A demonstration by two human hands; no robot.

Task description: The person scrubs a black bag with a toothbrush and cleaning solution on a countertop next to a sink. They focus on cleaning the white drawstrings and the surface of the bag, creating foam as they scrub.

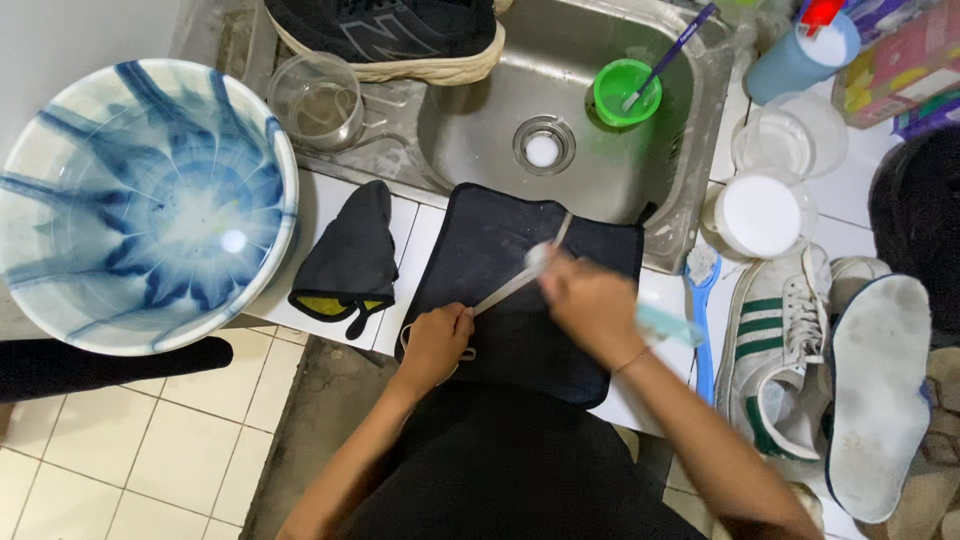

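A dark cloth mat (505,245) lies over the front edge of the steel sink (600,170). A flat grey shoelace (515,282) stretches diagonally across it. My left hand (436,340) pins the lace's lower end against the mat. My right hand (592,305) grips a pale blue toothbrush (665,322), its white head (538,258) blurred against the lace.
A large blue-and-white basin (150,200) stands at left, a folded black cloth (350,255) beside it. A black sneaker (390,35) and glass cup (320,100) sit by the sink, a green cup (625,92) inside. White sneakers (790,350), an insole (880,390), a blue brush (702,300) and tubs (762,215) are at right.
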